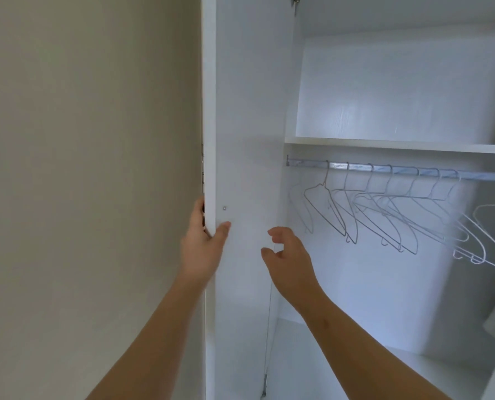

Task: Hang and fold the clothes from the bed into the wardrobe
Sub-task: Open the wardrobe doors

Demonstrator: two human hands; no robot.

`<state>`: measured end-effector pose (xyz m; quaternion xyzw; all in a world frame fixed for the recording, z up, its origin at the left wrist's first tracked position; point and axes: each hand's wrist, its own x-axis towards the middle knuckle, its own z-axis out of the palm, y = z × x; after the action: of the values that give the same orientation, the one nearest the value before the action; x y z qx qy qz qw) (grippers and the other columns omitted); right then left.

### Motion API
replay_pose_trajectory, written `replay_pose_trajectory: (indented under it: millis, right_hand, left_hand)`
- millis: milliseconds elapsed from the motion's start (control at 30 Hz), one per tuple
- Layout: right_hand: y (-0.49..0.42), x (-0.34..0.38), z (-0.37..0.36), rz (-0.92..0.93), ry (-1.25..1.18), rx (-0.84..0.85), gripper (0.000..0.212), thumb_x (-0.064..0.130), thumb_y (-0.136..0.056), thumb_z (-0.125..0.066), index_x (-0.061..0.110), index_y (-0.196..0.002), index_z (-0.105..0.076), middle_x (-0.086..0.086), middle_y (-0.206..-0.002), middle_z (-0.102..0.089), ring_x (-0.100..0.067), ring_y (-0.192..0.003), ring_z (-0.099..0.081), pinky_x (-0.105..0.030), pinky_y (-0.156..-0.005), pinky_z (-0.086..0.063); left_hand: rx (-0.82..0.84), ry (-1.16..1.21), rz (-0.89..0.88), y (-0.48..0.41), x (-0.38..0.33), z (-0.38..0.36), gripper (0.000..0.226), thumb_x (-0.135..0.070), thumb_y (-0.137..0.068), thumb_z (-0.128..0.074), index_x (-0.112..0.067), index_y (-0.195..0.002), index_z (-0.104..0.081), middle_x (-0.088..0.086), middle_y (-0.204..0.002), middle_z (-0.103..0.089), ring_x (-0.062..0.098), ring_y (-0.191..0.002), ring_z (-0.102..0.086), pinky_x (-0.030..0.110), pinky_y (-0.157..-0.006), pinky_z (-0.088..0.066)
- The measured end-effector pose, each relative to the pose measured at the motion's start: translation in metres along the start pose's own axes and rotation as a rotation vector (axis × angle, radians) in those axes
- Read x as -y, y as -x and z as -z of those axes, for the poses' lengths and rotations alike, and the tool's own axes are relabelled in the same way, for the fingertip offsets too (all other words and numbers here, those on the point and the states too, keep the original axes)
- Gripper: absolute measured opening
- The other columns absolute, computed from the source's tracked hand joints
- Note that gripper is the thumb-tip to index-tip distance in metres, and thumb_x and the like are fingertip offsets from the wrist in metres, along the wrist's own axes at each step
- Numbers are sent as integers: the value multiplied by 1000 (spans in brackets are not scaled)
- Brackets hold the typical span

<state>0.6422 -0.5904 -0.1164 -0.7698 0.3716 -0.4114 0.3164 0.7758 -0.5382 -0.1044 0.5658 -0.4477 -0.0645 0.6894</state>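
Wardrobe [384, 90]: white, open, fills the right of the view.
Door [246, 111]: white, swung open to the left, inner face toward the camera; a small screw [224, 208] shows near its outer edge.
Left hand [203, 243]: grips the door's outer edge, thumb on the inner face, fingers wrapped behind.
Right hand [289, 264]: raised in front of the door's hinge side, fingers loosely curled, holding nothing.
Shelf [399, 144]: white, across the upper part of the wardrobe.
Rail [399, 171]: metal, just under the shelf.
Hangers [384, 215]: bare wire, hooked in a row along the rail, some overlapping; paler ones further right.
Wall [81, 140]: plain beige, left of the door.
Grey shape low at far right: too blurred to tell.
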Motion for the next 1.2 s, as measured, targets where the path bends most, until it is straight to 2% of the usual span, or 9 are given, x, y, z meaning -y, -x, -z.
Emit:
replay_pose_trajectory:
  millis: [167, 267, 433, 500, 600, 767, 900, 1000, 1200]
  right_hand:
    - [5, 6, -20, -28, 53, 1, 36, 20, -95, -49, 21, -130, -42, 2, -133, -46, -7, -90, -51, -21, -80, -40]
    - [9, 9, -24, -45, 67, -10, 36, 20, -95, -49, 21, -130, -41, 1, -133, -46, -8, -91, -51, -21, -81, -42]
    - [14, 9, -23, -81, 68, -51, 37, 19, -94, -49, 20, -131, -42, 1, -132, -46, -9, -91, -52, -20, -80, -37]
    - [17, 9, -22, -97, 67, -70, 37, 18, -94, -50, 19, -131, -42, 1, -132, -46, -12, -97, -53, -21, -81, -37]
    - [23, 5, -19, -118, 80, -94, 37, 18, -94, -50, 19, -130, -42, 0, -131, -47, -12, -99, -53, -20, -81, -37]
    - [32, 0, -5, -165, 76, -159, 37, 18, -94, -50, 19, -130, -42, 2, -130, -47, -7, -93, -50, -19, -78, -36]
    - [54, -10, 20, -211, 68, -249, 37, 18, -94, -50, 20, -130, -43, 3, -129, -48, -10, -99, -52, -19, -80, -38]
    - [80, -23, 49, -282, 108, -350, 36, 19, -94, -50, 21, -128, -44, 5, -128, -48, -4, -86, -52, -11, -68, -38]
    - [184, -52, 129, -511, 173, -598, 33, 19, -95, -47, 20, -128, -43, 7, -119, -49, -4, -88, -49, -11, -68, -39]
  left_hand:
    - [72, -116, -15, 0, -7, 1, 56, -12, -89, -59, -20, -139, -34, -15, -106, -54, 5, -92, -56, 9, -76, -45]
    - [73, -122, -10, 0, -5, 5, 58, -11, -89, -59, -22, -140, -33, -13, -106, -56, -1, -77, -58, -1, -64, -43]
    - [132, -72, 62, 7, -3, 9, 80, -7, -87, -61, -29, -147, -14, -9, -114, -54, -1, -73, -57, 0, -56, -43]
    - [109, -35, 102, 8, -3, 9, 84, -6, -84, -65, -28, -148, -14, -6, -115, -52, 6, -88, -56, 5, -63, -46]
    - [-28, -139, 68, 14, -6, 10, 84, -6, -78, -71, -21, -145, -23, 4, -128, -43, 18, -113, -49, 20, -88, -39]
    - [-233, -200, -204, 41, -20, -2, 68, -17, -76, -65, -13, -138, -38, 5, -123, -42, 23, -114, -47, 29, -92, -37]
    - [-64, -83, -241, 65, -28, -35, 46, -16, -83, -58, -11, -128, -47, 4, -123, -48, 12, -105, -49, 11, -84, -36]
    - [170, -34, -151, 91, -31, -68, 35, -6, -89, -55, -15, -123, -51, -9, -113, -45, 6, -98, -48, 5, -75, -36]
    - [582, 82, 17, 184, -55, -133, 29, -7, -90, -53, -21, -116, -52, -10, -107, -47, 9, -96, -52, 18, -75, -39]
